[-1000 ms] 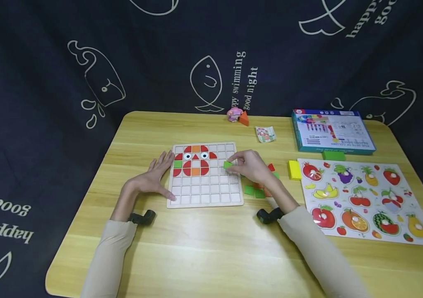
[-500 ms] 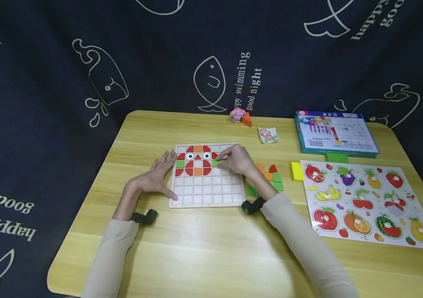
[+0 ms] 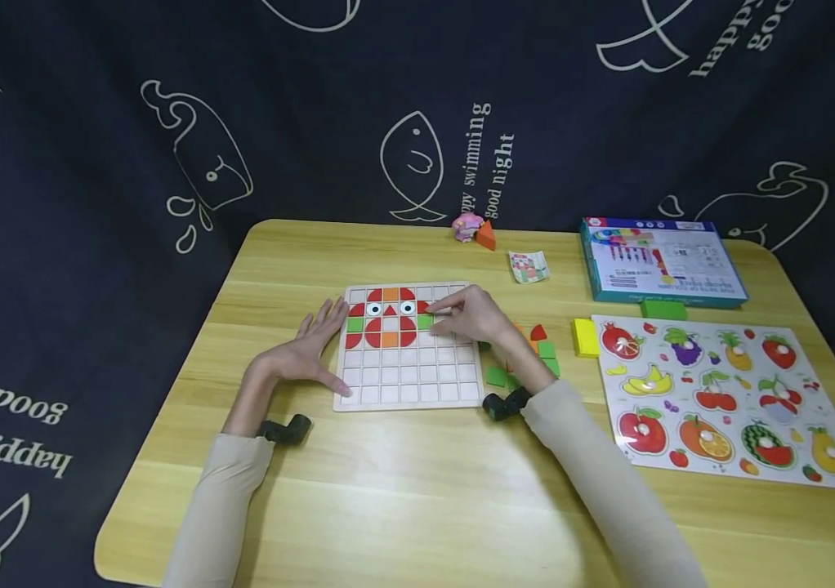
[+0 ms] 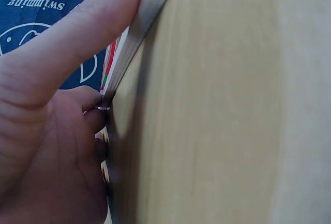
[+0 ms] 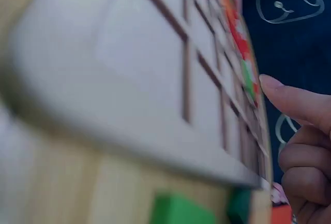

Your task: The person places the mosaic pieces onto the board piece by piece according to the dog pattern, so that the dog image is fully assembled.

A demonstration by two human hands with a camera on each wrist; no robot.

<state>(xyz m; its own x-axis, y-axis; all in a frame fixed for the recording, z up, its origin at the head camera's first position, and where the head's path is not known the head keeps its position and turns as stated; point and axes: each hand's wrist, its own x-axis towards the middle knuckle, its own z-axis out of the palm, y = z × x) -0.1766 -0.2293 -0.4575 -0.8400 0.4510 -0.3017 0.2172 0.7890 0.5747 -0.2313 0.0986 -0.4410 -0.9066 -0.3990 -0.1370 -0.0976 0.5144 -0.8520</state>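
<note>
Two beige sleeves rise from the bottom edge of the frame over the wooden worktop, each ending by a black wrist device. At centre left, the left hand is just as it was a second ago: its grip is spread, fingers along the left edge of the white grid board, thumb on its lower-left corner. The right hand has changed more. A second ago it pinched a green tile over the board's right side; now that tile lies in the grid right of the red-and-orange face, under a red piece. Thumb and index finger are apart beside the tile, and I cannot tell whether this grip presses or holds it. Loose tiles, partly hidden by the right forearm, lie right of the board. Further right are a fruit puzzle, a yellow block and a green block. Beyond, toward the upper right, lie a blue box and a small picture card; a pink figure stands at the far edge, before the dark curtain.
</note>
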